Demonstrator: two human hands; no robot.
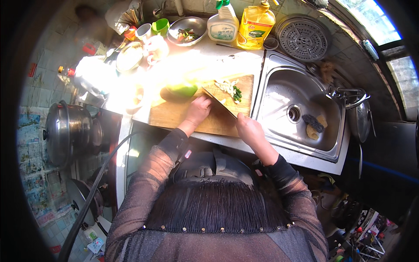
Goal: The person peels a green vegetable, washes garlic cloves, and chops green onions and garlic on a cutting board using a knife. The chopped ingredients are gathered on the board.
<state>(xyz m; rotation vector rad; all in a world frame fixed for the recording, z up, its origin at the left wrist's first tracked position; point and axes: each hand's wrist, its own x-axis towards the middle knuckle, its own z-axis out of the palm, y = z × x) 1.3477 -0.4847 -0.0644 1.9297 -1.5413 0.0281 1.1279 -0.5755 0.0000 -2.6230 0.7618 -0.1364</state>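
My right hand [250, 129] grips the handle of a kitchen knife [220, 102]. The blade slants up and left over the wooden cutting board [176, 113], its edge turned away from view. Close to the blade's left side, my left hand [199, 109] has its fingers curled down at the board; whether they pinch something is hidden. Beyond that hand lies a rounded green vegetable or fruit [184, 90], partly washed out by sunlight. Right of the blade are pale cut pieces, probably garlic [226, 86], and chopped green pieces [237, 94]. A few pale bits lie nearer the knife.
A steel sink [273, 121] with scouring pads [316, 126] adjoins the board on the right. Behind stand a spray bottle [223, 24], a yellow pump bottle [256, 28] and a metal bowl [178, 24] with food. A black cable [95, 190] runs along the left.
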